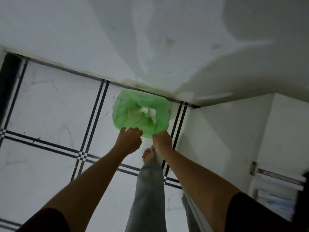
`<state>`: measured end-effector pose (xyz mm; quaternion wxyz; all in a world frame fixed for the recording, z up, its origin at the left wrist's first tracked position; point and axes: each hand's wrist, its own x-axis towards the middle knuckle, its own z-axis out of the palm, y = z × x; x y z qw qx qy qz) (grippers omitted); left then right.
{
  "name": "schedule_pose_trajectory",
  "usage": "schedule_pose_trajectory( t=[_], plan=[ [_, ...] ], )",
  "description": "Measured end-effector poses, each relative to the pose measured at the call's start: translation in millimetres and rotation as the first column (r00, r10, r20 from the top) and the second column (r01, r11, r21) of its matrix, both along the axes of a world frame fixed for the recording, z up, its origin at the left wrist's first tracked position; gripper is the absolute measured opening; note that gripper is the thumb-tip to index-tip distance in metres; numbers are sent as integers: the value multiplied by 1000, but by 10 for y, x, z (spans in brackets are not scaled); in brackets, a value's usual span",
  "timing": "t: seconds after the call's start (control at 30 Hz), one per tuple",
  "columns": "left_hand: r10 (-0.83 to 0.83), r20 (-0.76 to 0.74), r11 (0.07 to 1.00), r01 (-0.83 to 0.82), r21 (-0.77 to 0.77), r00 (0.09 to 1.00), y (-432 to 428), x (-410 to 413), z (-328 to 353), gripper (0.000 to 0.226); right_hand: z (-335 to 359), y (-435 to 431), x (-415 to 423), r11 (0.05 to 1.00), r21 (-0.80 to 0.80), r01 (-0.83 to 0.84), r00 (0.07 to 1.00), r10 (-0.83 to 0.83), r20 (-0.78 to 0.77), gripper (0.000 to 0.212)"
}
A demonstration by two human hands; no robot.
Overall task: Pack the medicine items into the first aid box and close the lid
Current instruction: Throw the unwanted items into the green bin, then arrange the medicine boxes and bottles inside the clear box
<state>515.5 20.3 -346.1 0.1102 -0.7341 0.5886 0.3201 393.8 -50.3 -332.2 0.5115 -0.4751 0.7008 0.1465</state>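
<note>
Two hands, both mine, reach down to one green bin bag [133, 106].

Item: left hand [129, 140], fingers curled shut over the near rim of the green bag, thumb tip showing at the edge.

Item: right hand [163, 139], fingers likewise closed, pinching the same near rim just beside the left hand.

Item: the green bin bag, translucent, lining a container on the floor against the wall [150, 39]. Pale crumpled scraps [148, 112] lie inside; blurred, I cannot tell what they are.

Item: white tiled floor [50, 97] with dark double lines crossing it.

Item: my bare foot [148, 154] and grey trouser leg [148, 190], between my forearms, near the bag.

Item: white cabinet [217, 131], on my right, just beside the bag.

Item: first aid box and medicine items, cannot be made out in this view.
</note>
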Motion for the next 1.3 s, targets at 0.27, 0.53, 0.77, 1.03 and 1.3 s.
schedule_pose_trajectory(
  t=[0.27, 0.53, 0.77, 1.03, 1.3],
  plan=[
    [170, 26, 952, -157, -263, 985, 55, -620, 987, 22, 930, 62, -497, 956, -256, -141, 979, 173, 106, 26],
    [120, 16, 818, -90, -568, 993, -24, -1943, 2699, 25, 2572, 141, -1798, 817, -561, -133, 918, 315, 241, 16],
    [50, -47, 711, -69, -700, 998, 203, -3158, 3738, 23, 3650, 233, -3201, 658, -748, -88, 861, 427, 275, 14],
    [-56, -83, 779, -8, -627, 995, 155, -3864, 4074, 21, 3844, 345, -4351, 642, -763, -80, 940, 303, 156, 4],
    [-119, -155, 816, 8, -578, 981, 139, -3919, 4012, 21, 3760, 484, -4497, 693, -720, 21, 974, 149, 172, 10]
  ],
)
